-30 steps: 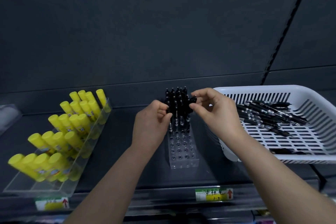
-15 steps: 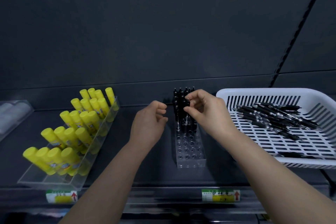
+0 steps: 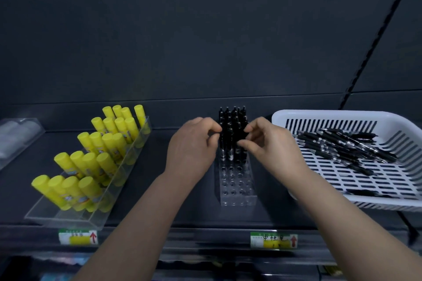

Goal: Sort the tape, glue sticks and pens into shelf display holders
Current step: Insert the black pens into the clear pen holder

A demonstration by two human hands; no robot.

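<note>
Dark shelving backs the clear pen holder (image 3: 237, 186) at frame centre; left hand (image 3: 190, 150) and right hand (image 3: 271, 146) pinch standing pens (image 3: 233, 128), which could tip neighbouring pens.

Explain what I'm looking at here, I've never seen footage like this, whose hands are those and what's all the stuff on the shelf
This is one picture from a camera worn on a person's head, looking down at their own bare hands. The left hand and right hand meet at black pens standing in a clear holder whose front holes are empty. Whether either hand actually grips a pen is unclear. Left of them, yellow glue sticks stand in a clear tray. On the right, a white basket holds loose pens.
</note>
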